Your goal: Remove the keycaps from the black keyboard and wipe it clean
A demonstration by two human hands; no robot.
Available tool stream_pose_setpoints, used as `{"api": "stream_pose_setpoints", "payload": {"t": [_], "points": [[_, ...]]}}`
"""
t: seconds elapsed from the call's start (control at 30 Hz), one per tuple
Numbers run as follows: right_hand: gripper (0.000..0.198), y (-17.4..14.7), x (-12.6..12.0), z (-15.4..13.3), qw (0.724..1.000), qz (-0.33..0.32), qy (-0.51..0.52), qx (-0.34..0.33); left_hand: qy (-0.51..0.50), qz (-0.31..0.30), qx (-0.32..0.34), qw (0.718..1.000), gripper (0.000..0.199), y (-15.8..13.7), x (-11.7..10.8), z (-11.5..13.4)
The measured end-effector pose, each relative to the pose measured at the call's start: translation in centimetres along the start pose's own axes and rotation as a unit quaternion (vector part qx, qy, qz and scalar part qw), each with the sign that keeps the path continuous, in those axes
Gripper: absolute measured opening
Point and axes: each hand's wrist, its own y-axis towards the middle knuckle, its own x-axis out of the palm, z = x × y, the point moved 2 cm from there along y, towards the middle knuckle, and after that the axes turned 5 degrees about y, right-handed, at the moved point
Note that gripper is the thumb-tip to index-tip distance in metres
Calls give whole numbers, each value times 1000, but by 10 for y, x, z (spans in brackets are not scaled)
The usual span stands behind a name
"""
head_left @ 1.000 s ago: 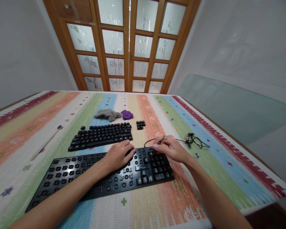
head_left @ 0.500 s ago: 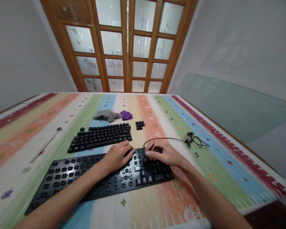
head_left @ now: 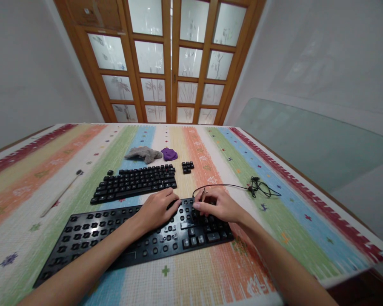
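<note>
A black keyboard (head_left: pixel 127 255) lies slanted before me, most of its keycaps off and its switch sockets bare. Keycaps (head_left: pixel 201 239) are still on at its right end. My left hand (head_left: pixel 157 207) rests on its upper middle, fingers bent at the far edge and thumb on the face, gripping it. Over the right part is my right hand (head_left: pixel 218 204), its thumb and fingers pinched around a slim brownish tool (head_left: pixel 204 195). The tool's kind is unclear, and its lower end is hidden by the fingers.
Removed keycaps (head_left: pixel 135 180) sit in rows beyond the keyboard, with a small group (head_left: pixel 187 167) to their right. Farther back lie a grey cloth (head_left: pixel 143 154) and a purple lump (head_left: pixel 169 154). A thin brush (head_left: pixel 62 193) is at left, a coiled cable (head_left: pixel 260 187) at right.
My right hand has tilted slightly, and more of the slim tool shows above its fingers. My left hand and the keyboard look unmoved.
</note>
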Motion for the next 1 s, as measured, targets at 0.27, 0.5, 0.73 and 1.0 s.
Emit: {"api": "stream_pose_setpoints", "payload": {"t": [0.27,0.5,0.73,1.0], "points": [[32,-1,1,-10,988,-51,-120,-76,-3,-6,-2,1000,25,0,0,0],[39,0,-5,-3,997,0,-73,-11,-1,0,4,1000,26,0,2,-2],[52,3,-8,2,998,23,-60,20,-8,7,9,1000,25,0,1,-1],[48,2,-9,0,997,-1,-71,-14,4,8,12,1000,27,0,1,-1]]}}
